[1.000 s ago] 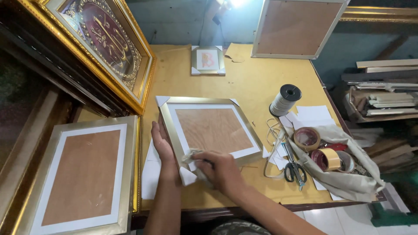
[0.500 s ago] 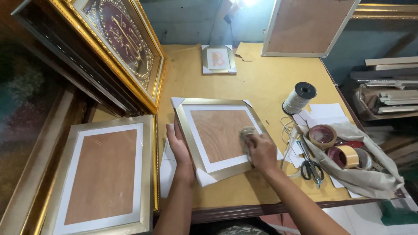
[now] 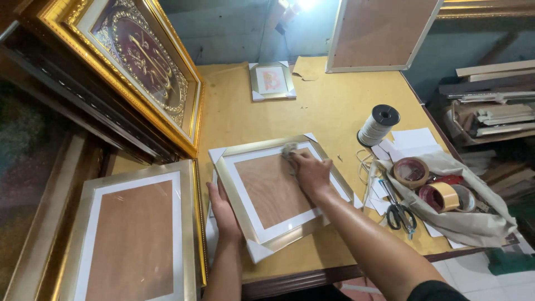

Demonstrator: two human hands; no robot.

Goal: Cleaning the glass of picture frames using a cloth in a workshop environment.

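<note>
In the head view, a silver-gold picture frame (image 3: 278,192) is lying face down on the yellow-brown table (image 3: 329,106), its brown backing board turned up and white card corners fitted on it. The frame's left edge is being braced by the left hand (image 3: 222,214), whose fingers are laid flat and together along the rail, thumb on top. A small crumpled grey cloth (image 3: 288,149) is being pressed onto the far part of the backing, near the frame's upper right corner, by the right hand (image 3: 311,171), with its fingers curled down over the cloth.

Just right of the frame, scissors (image 3: 398,214) and rolls of tape (image 3: 409,171) are resting on a beige cloth bag (image 3: 473,223), with a spool of ribbon (image 3: 378,125) beyond them. A larger frame (image 3: 134,234) is lying back-up at the left, and an ornate gold frame (image 3: 139,61) is leaning above it. A small framed picture (image 3: 272,81) is lying at the table's far side.
</note>
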